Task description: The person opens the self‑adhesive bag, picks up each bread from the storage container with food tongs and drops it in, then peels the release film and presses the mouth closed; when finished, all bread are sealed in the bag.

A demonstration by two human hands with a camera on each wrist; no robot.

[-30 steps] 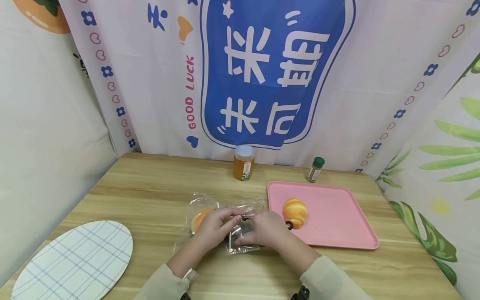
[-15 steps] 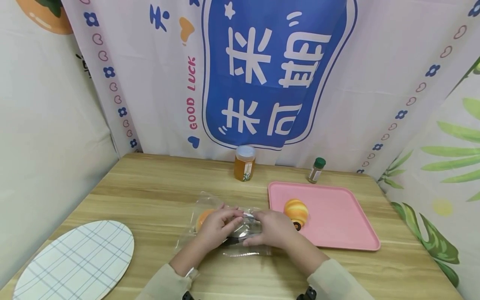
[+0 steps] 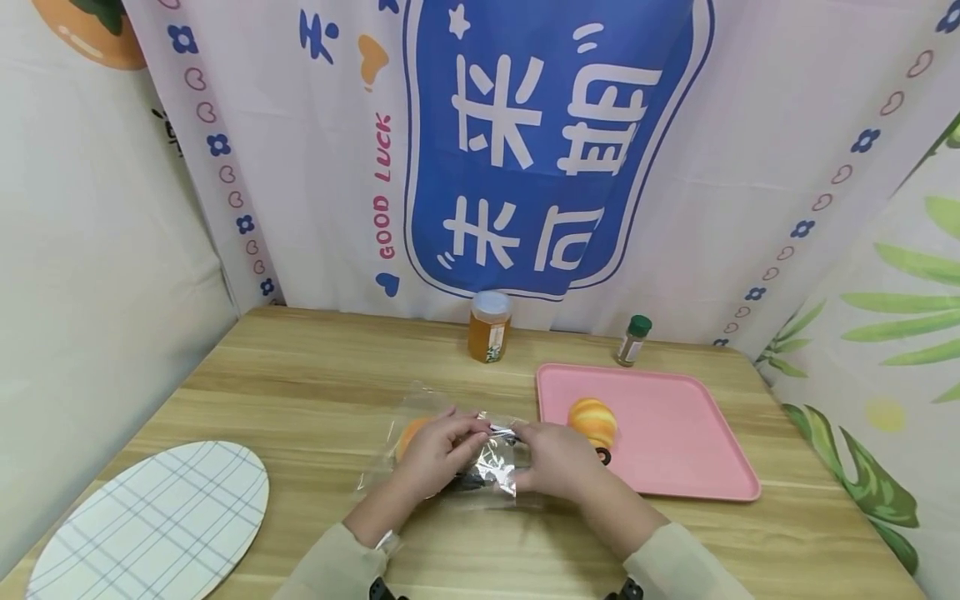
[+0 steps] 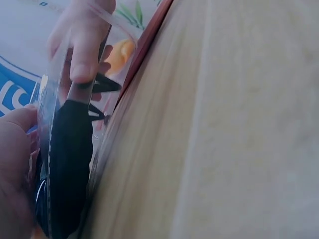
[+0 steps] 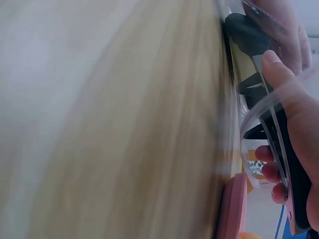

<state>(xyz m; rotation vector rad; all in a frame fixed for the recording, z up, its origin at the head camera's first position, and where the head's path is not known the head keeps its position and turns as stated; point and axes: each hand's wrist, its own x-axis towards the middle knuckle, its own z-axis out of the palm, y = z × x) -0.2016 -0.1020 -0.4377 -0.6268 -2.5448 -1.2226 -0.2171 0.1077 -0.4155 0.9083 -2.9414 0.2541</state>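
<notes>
My right hand (image 3: pixel 558 458) grips a pair of tongs with black heads (image 4: pixel 70 149) and slim metal and black arms (image 5: pixel 294 169). A black ring (image 3: pixel 603 456) at their end shows beyond this hand, over the tray's edge. A clear plastic bag (image 3: pixel 491 458) lies around the heads, and its edge reaches the right hand. My left hand (image 3: pixel 435 454) pinches the bag at the heads' end. Left of it, an orange-brown bun (image 3: pixel 412 435) is partly hidden, with clear wrap around it. A striped yellow roll (image 3: pixel 592 421) sits on the pink tray (image 3: pixel 675 442).
At the back of the wooden table (image 3: pixel 315 367) stand a honey-coloured jar (image 3: pixel 489 327) and a small green-capped shaker (image 3: pixel 633 341). An oval checked mat (image 3: pixel 157 517) lies at the front left. A printed cloth (image 3: pixel 330 208) hangs behind the table.
The tongs' ring and my right hand have shifted to the right, further from my left hand. The left hand has hardly moved, and the bag has spread and creased between them.
</notes>
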